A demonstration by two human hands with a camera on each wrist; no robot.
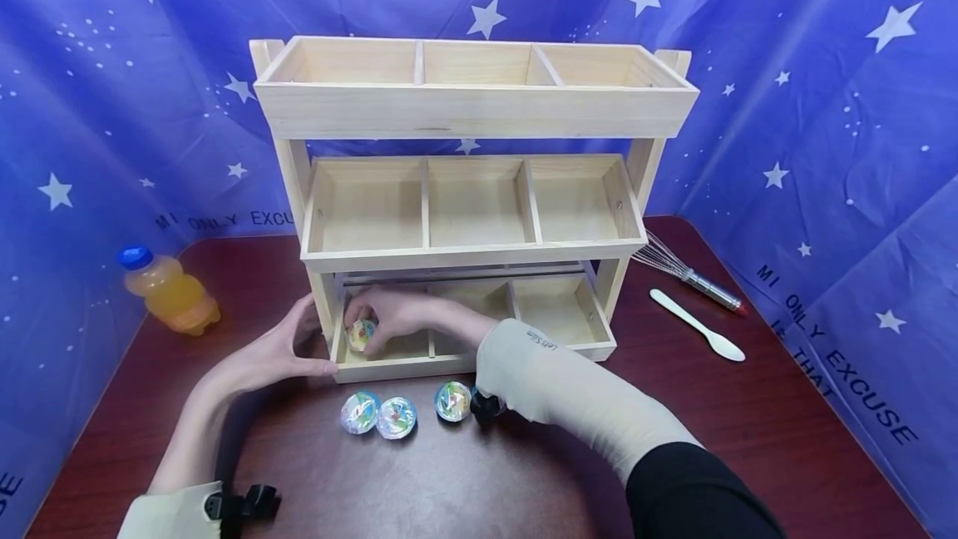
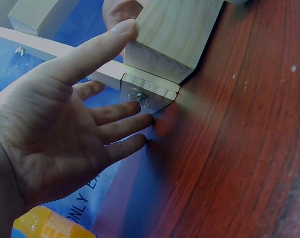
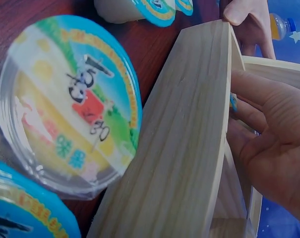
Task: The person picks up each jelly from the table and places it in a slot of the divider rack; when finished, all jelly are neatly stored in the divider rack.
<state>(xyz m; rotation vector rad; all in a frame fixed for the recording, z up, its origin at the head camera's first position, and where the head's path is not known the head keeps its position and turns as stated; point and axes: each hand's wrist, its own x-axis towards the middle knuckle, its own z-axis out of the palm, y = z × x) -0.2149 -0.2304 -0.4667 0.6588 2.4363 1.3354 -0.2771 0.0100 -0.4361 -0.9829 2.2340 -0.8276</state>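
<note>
My right hand (image 1: 395,316) is inside the bottom tier's left compartment of a wooden three-tier rack (image 1: 479,113). Its fingers curl round a jelly cup (image 1: 362,334) with a printed film lid; in the right wrist view the rack's front board hides most of that cup. Beside the rack's lower left corner, my left hand (image 2: 55,119) is spread, its thumb at the board and its other fingers by the side foot. On the table in front lie more jelly cups (image 1: 396,417), (image 3: 73,104) with blue-rimmed lids, one partly covered by the right wrist's camera.
An orange drink bottle (image 1: 174,294) with a blue cap stands at the left. To the right of the rack lie a whisk (image 1: 692,274) and a white spoon (image 1: 699,324). Blue star-printed cloth (image 1: 823,148) surrounds the dark red table (image 1: 756,439).
</note>
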